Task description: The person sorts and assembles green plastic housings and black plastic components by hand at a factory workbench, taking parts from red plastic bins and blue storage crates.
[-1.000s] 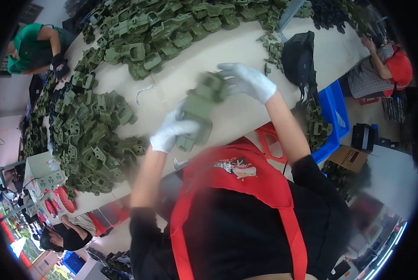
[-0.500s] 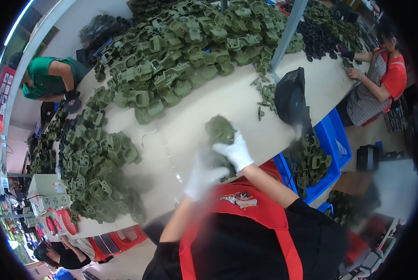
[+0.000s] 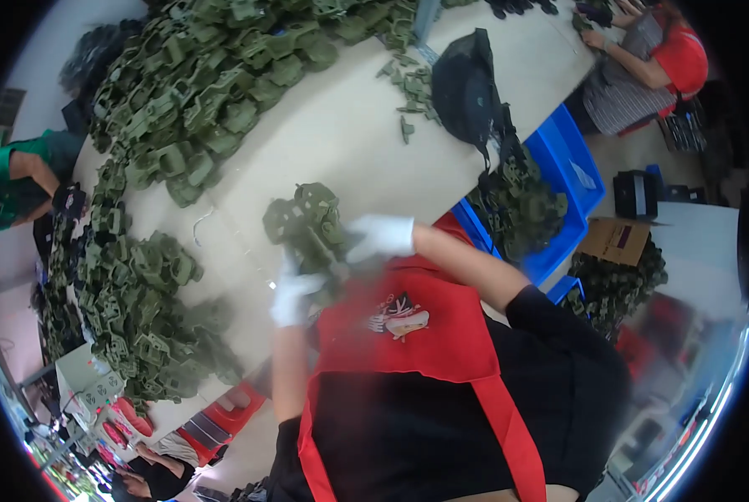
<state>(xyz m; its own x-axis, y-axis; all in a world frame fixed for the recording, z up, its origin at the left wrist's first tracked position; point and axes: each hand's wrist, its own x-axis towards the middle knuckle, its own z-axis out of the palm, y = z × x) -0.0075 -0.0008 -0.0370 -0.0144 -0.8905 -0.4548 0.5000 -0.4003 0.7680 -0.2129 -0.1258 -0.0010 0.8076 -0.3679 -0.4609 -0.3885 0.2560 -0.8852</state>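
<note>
Over the near part of the table, my two white-gloved hands are at an olive-green molded plastic part (image 3: 314, 213). It is an irregular shell with openings, tilted and partly blurred. My left hand (image 3: 295, 291) grips it from the near left side, its fingers closed on the lower edge. From the right, my right hand (image 3: 384, 238) has its fingers closed against the part's right side. The lower end of the part, close to my red apron (image 3: 403, 335), is smeared, so I cannot tell whether it is one piece or two.
A large heap of similar green parts (image 3: 215, 84) covers the table's far side, another pile (image 3: 144, 309) its left. Small green pieces (image 3: 412, 88) lie beside a black bag (image 3: 466, 88). A blue bin (image 3: 558, 180) of parts stands at right. Co-workers sit left and right.
My view has turned right and down, so the scene sits further left. The green part is now between both hands, left hand lower left, right hand drawn to its right side.
</note>
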